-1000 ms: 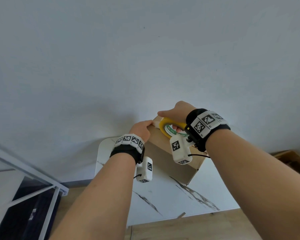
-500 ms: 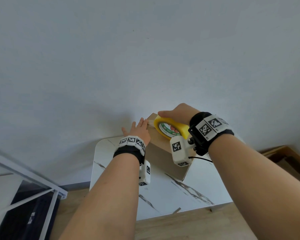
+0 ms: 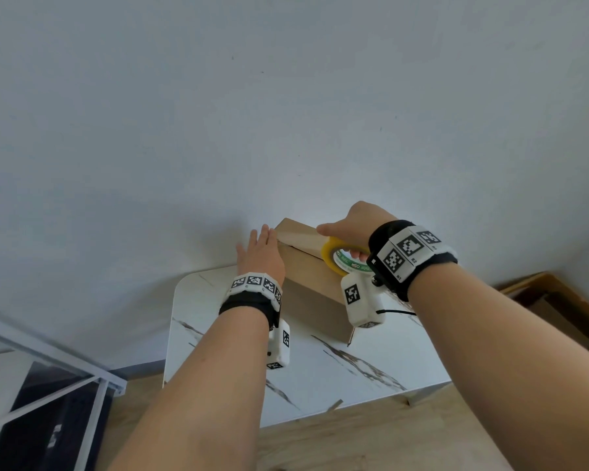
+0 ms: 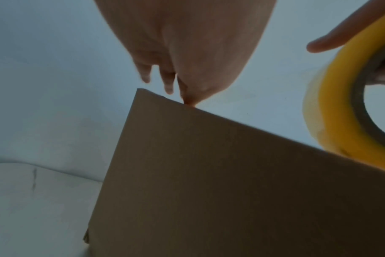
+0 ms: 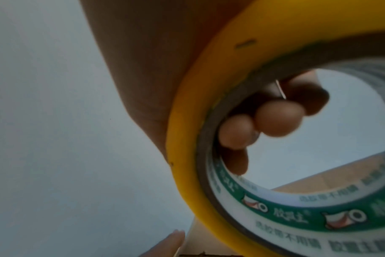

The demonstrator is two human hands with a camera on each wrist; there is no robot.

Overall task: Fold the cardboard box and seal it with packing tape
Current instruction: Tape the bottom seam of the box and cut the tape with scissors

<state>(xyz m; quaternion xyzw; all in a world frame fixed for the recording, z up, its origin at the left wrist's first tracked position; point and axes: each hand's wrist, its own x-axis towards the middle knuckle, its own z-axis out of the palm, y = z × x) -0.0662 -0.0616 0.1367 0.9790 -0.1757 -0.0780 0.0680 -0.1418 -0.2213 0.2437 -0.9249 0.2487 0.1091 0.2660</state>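
A brown cardboard box [image 3: 312, 294] stands on the white marble table [image 3: 215, 334], close to the wall. My left hand [image 3: 261, 253] lies flat with straight fingers against the box's far left end; in the left wrist view its fingers [image 4: 168, 83] meet the box's [image 4: 209, 173] top edge. My right hand [image 3: 354, 226] grips the yellow tape roll [image 3: 332, 258] on the box top, thumb stretched over the rim. In the right wrist view, fingers [image 5: 273, 120] curl inside the tape roll's [image 5: 187, 147] core. The tape strip itself is not clear to see.
A pale wall [image 3: 286, 113] rises right behind the table. A white metal frame [image 3: 48, 368] stands at lower left. Flat brown board pieces [image 3: 555, 304] lie on the wooden floor [image 3: 354, 436] at the right. The table's near half is bare marble.
My left hand let go of the box's far corner, straightened its fingers and laid them flat against that end. My right hand drew the roll away from it along the box top.
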